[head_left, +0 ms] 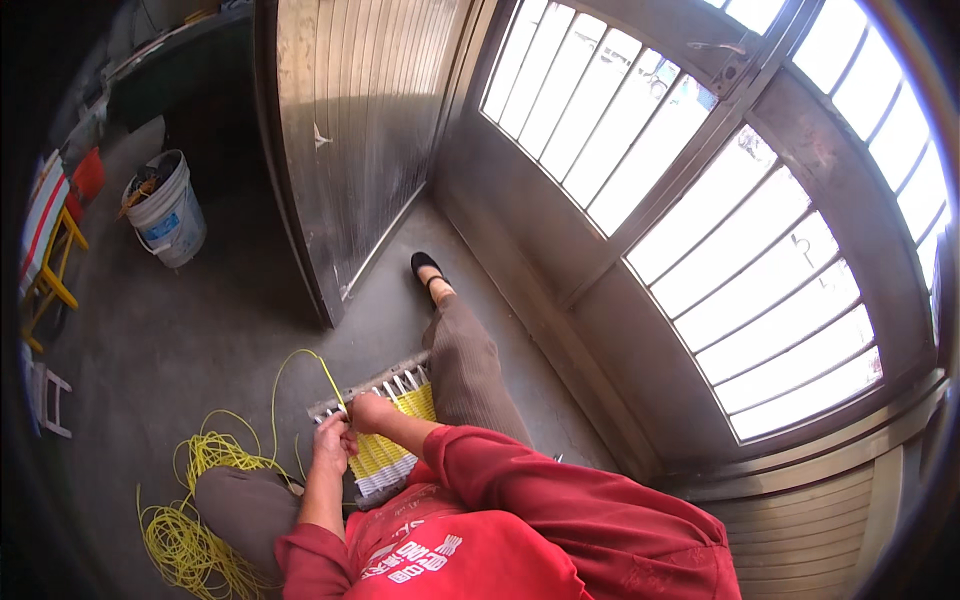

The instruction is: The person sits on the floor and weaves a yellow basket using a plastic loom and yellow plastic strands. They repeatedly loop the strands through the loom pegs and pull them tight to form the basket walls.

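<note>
Between my legs lies a frame (310,411) with white rods, woven with yellow cord (408,402) above a white band (385,477). My right hand (368,412) is closed on the yellow cord at the frame's upper left part, where a strand arches up and over to the left. Just left of it and slightly lower, my left hand (332,436) has curled fingers at the weaving; what they grip is too small to make out. A large tangled heap of yellow cord (200,540) lies on the floor beside my bent left leg.
A metal door panel (360,120) and barred windows (745,290) stand ahead and right. At the left are a white bucket (165,215) holding items, yellow-framed furniture (55,260), a red object (85,180) and a small white stool (50,400).
</note>
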The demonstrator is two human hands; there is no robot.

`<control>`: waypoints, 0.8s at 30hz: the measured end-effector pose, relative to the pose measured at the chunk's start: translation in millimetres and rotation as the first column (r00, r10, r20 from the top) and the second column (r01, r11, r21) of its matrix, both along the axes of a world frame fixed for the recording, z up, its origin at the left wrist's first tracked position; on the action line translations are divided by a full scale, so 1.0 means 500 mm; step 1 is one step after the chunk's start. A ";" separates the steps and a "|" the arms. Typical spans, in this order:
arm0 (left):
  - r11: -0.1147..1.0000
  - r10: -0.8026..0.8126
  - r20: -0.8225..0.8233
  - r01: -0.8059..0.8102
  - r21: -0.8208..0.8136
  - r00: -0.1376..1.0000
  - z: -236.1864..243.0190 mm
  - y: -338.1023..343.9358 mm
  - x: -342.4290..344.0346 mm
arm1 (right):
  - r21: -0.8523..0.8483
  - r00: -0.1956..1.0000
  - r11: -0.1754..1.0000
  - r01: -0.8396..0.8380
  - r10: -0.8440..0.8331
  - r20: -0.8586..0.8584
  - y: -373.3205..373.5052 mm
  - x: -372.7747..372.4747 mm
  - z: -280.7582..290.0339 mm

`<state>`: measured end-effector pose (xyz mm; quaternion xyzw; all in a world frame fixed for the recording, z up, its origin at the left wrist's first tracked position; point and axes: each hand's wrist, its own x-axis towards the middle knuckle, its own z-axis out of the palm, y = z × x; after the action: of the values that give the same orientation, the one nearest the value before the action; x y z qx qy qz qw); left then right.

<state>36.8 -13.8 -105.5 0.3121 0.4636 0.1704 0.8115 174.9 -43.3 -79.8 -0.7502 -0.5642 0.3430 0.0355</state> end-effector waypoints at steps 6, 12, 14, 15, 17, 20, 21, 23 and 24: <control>0.960 -0.248 -0.171 0.266 0.090 0.953 0.031 0.022 0.003 | 0.139 0.995 0.987 -0.079 0.070 0.075 0.012 0.007 -0.096; 0.764 -0.375 -0.581 0.596 0.248 0.722 0.036 0.046 -0.001 | 0.160 0.999 0.987 -0.023 0.030 -0.039 0.005 -0.004 -0.073; 0.687 -0.366 -0.674 0.675 0.270 0.642 0.050 0.039 0.023 | 0.138 0.990 0.983 -0.125 0.115 0.078 0.017 0.006 -0.111; 0.598 -0.279 -0.715 0.699 0.393 0.641 0.043 0.034 0.032 | 0.122 0.979 0.978 -0.170 0.153 0.137 0.020 0.016 -0.135; 0.394 -0.061 -0.755 0.710 0.583 0.653 0.004 0.033 0.021 | 0.041 1.000 0.999 0.006 -0.007 0.014 0.031 -0.003 -0.117; 0.381 -0.015 -0.708 0.659 0.649 0.706 -0.081 0.047 -0.002 | -0.051 0.992 0.993 0.110 -0.113 -0.054 0.042 -0.019 -0.086; 0.393 -0.040 -0.691 0.647 0.653 0.722 -0.087 0.039 0.004 | -0.077 0.988 0.988 0.134 -0.139 -0.060 0.042 -0.016 -0.082; 0.429 -0.069 -0.662 0.621 0.656 0.747 -0.066 0.035 0.004 | -0.104 0.991 0.988 0.111 -0.118 -0.060 0.042 -0.015 -0.074; 0.446 -0.058 -0.654 0.606 0.659 0.754 -0.065 0.034 0.010 | -0.107 0.996 0.992 0.061 -0.067 -0.055 0.045 -0.006 -0.084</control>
<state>41.6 3.0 -137.9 0.7873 0.4542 0.1049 0.4035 171.8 -21.0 -121.9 -0.7584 -0.5197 0.3928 0.0232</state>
